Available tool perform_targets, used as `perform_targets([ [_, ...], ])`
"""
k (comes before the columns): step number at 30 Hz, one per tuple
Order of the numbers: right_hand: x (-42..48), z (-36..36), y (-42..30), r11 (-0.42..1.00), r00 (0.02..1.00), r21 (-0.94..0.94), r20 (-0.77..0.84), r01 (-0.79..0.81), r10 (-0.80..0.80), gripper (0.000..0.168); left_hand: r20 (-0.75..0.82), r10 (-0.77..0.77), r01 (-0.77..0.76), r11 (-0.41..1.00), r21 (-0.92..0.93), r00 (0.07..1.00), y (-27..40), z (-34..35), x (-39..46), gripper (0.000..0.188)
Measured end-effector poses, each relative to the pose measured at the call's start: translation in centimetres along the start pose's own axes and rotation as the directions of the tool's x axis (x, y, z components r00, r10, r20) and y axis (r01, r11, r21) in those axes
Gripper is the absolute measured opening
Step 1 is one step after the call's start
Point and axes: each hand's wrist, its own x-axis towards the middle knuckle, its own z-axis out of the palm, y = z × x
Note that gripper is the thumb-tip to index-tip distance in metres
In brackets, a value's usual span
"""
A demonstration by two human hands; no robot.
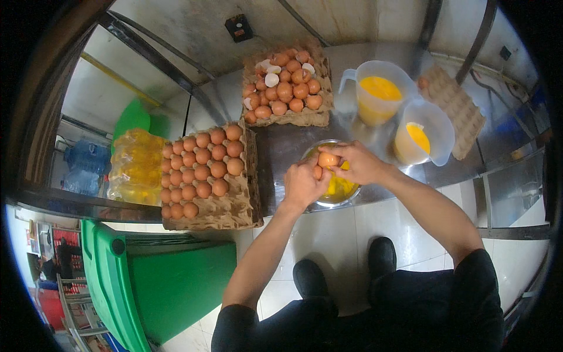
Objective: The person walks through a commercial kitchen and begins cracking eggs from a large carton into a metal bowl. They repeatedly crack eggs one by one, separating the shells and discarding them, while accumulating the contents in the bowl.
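Over a round metal bowl [335, 203] both my hands hold brown eggshell. My right hand [358, 163] grips a shiny brown egg [328, 159] between thumb and fingers. A second brown shell piece or egg [317, 172] shows in the fingers of my left hand [304, 181], touching the first. Whether these are two eggs or parts of one, I cannot tell. Yellow yolks and clear egg white [333, 188] lie in the bowl below, partly hidden by my hands. Left of the bowl, whole brown eggs [202, 156] fill much of a stacked cardboard tray [235, 198].
Cracked shells [285, 91] heap on another tray stack [319, 119] behind. Two translucent jugs, one farther [374, 112] and one nearer [440, 132], hold yellow egg. Beyond stands a cardboard tray [457, 110]. Oil bottles [136, 167] are at left; a green bin [180, 281] stands below.
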Motion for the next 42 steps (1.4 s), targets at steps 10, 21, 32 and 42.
perform_targets([
  [10, 0.2, 0.3, 0.1, 0.997, 0.995, 0.021, -0.066, 0.079, -0.077, 0.054, -0.071, -0.008, 0.007, 1.0, -0.016, 0.997, -0.8, 1.8, -0.4, 0.034],
  [21, 0.0, 0.4, 1.0, 0.983, 0.988, -0.115, -0.043, 0.144, -0.15, 0.055, -0.048, -0.048, 0.041, 0.991, -0.13, 0.998, -0.6, 0.7, -0.1, 0.033],
  [32, 6.8, -2.7, 0.5, 0.967, 0.951, -0.252, -0.285, 0.045, -0.119, 0.044, -0.034, -0.051, 0.047, 0.993, -0.109, 0.998, -1.0, -4.2, 9.4, 0.032],
  [42, 18.9, -3.0, 5.7, 0.983, 0.842, -0.1, -0.533, -0.154, 0.078, 0.046, -0.229, -0.244, 0.219, 0.967, -0.129, 0.942, -7.6, -6.7, 18.8, 0.024],
])
